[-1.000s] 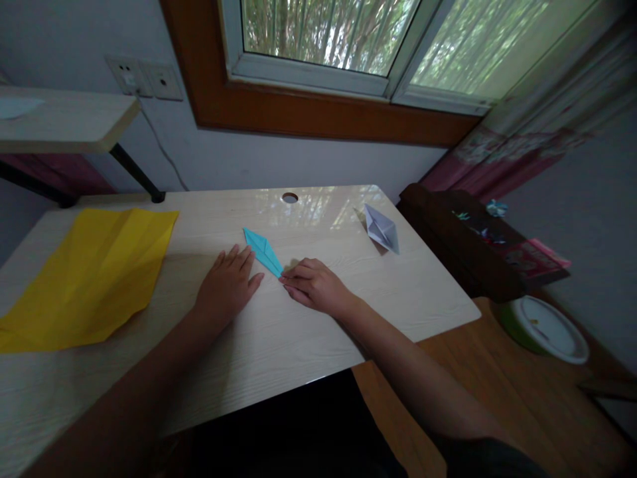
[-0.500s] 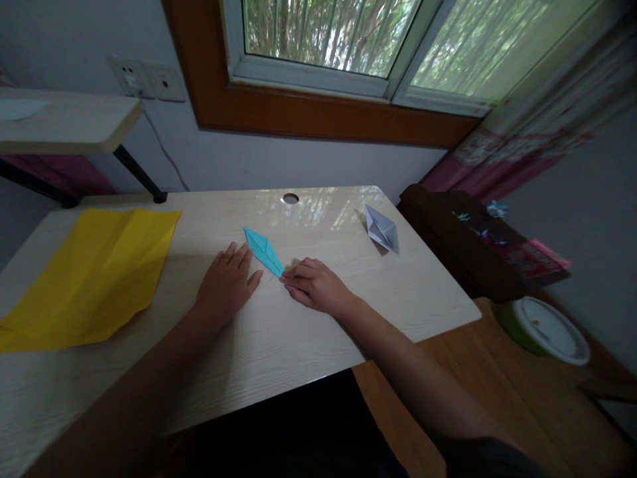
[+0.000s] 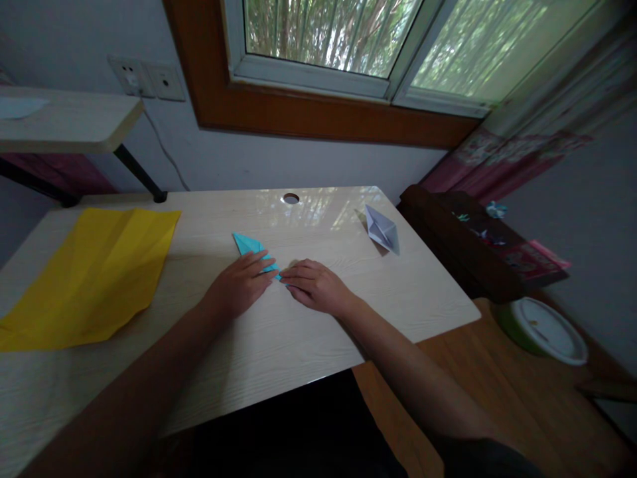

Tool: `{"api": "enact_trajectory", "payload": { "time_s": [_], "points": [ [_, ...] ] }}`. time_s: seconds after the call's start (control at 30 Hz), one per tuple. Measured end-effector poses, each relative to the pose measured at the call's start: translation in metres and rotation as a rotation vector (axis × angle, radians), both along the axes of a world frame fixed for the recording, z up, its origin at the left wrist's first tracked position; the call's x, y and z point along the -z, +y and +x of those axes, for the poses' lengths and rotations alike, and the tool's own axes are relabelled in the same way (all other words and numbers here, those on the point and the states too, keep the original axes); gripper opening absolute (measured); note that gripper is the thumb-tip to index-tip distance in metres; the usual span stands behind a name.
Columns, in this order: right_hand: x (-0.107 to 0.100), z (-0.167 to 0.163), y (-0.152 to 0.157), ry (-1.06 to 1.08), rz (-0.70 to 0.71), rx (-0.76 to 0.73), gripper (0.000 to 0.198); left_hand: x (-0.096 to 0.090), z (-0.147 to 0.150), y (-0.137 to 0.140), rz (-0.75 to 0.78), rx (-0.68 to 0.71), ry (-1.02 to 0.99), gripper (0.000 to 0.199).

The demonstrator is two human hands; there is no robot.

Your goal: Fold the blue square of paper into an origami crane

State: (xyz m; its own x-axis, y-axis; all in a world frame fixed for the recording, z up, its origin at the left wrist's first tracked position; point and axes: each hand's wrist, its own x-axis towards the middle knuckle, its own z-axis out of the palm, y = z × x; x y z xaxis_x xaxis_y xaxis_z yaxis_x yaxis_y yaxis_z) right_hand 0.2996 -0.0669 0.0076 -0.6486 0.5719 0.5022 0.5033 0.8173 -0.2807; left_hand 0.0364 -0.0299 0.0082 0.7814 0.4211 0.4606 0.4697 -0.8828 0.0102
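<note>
A folded turquoise paper (image 3: 247, 243), narrow and pointed, lies slantwise on the table between my hands. My left hand (image 3: 239, 284) lies across its middle, the fingers drawn together and closed on the paper near its lower right end. At that end, my right hand (image 3: 318, 287) pinches the tip between thumb and fingers. The fingertips of both hands almost meet. Part of the paper is hidden under my left fingers; its upper left point shows.
The pale wooden table (image 3: 298, 352) carries a creased yellow sheet (image 3: 94, 279) at left and a folded white paper (image 3: 382, 230) at right. A cable hole (image 3: 290, 198) lies near the back edge. A raised shelf (image 3: 64, 119) stands at back left, a lidded bin (image 3: 547, 332) on the floor.
My left hand has moved right, from beside the turquoise paper onto it, towards my right hand. The paper's far point has shifted slightly left. My right hand stays at the tip.
</note>
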Motion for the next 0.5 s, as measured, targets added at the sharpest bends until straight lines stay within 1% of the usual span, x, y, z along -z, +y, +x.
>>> {"api": "enact_trajectory", "payload": {
  "time_s": [0.07,0.17,0.33,0.5],
  "points": [
    [0.0011,0.0005,0.001,0.014,-0.004,-0.003,0.027,0.0061,0.0008,0.0009,-0.002,0.018,0.016,0.029],
    [0.0016,0.0017,0.0018,0.037,-0.009,-0.006,0.023,0.0105,0.0003,0.0021,-0.036,0.006,-0.006,0.029],
    [0.0011,0.0036,0.0008,0.038,-0.001,0.008,0.021,0.0074,-0.0015,0.0026,-0.031,-0.029,0.008,0.028],
    [0.001,0.0042,0.0001,0.025,0.004,0.055,0.024,0.0039,-0.0027,0.0039,-0.007,-0.093,0.009,0.023]
  ]
}}
